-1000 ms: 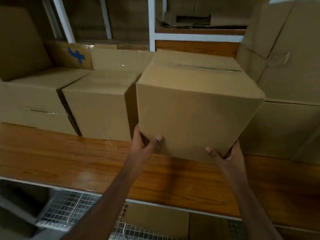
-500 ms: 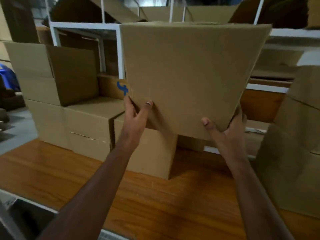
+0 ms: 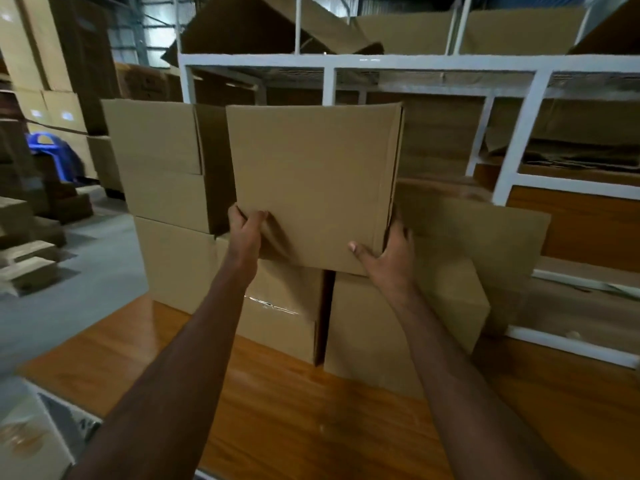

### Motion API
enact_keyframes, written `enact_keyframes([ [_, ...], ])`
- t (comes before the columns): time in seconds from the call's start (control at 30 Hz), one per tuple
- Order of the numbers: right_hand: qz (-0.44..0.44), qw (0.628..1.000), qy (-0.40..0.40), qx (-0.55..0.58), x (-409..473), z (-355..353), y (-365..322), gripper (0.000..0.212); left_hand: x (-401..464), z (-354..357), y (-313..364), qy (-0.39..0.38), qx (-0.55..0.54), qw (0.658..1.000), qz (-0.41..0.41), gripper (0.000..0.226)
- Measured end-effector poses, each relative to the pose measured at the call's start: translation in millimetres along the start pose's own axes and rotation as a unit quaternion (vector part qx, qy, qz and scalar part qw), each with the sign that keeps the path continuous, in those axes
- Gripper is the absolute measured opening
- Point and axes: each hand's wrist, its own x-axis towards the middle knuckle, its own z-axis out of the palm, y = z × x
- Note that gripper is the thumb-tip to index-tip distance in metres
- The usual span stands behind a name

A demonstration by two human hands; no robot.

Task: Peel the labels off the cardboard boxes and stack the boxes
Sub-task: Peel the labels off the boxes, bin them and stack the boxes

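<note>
A plain brown cardboard box (image 3: pixel 311 181) is held up in both hands in front of a white metal shelving frame (image 3: pixel 519 133). Its flat near face shows no label, tape or print, only smooth corrugated board with a slight dent near the lower left corner. Its top edge looks closed from this angle; what it holds inside cannot be seen.

The left hand (image 3: pixel 246 233) grips the lower left corner, fingers curled around the edge onto the near face. The right hand (image 3: pixel 388 258) grips the lower right corner, thumb laid flat across the front face and the other fingers wrapped round the right side, mostly hidden.

The held box sits above two closed brown cardboard boxes standing side by side on a glossy orange-brown wooden tabletop (image 3: pixel 311 420): the lower left box (image 3: pixel 280 320), which has a strip of clear shiny tape along its top seam, and the lower right box (image 3: pixel 377 330). Whether the held box touches them cannot be told. Just to the left stands a stack of brown boxes (image 3: pixel 162 174), the upper one level with the held box and close beside it. A flat brown cardboard sheet (image 3: pixel 474 237) leans behind the right hand.

On the frame's upper shelves lie loose flattened cardboard pieces (image 3: pixel 415 32). Further brown boxes are piled along the far left wall (image 3: pixel 45 64), near something blue (image 3: pixel 52 150).
</note>
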Motion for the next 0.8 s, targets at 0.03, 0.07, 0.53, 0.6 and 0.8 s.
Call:
enact_keyframes([
  [0.03,0.000,1.000,-0.006,0.008,3,10,1,0.097,8,-6,-4,-0.003,0.010,1.000,0.003,0.037],
  [0.07,-0.002,1.000,-0.012,0.016,6,18,3,0.092,16,-12,-7,-0.008,0.019,1.000,0.006,0.040],
  [0.53,-0.054,0.997,0.052,0.024,6,76,5,0.062,38,-22,-31,0.116,0.266,0.951,0.111,0.063],
  [0.6,-0.060,0.997,0.052,0.017,6,77,7,0.063,37,-18,-37,0.122,0.275,0.948,0.104,0.065],
  [0.8,-0.087,0.996,0.002,0.012,5,71,8,0.063,31,-14,-37,0.118,0.245,0.958,0.087,0.057],
])
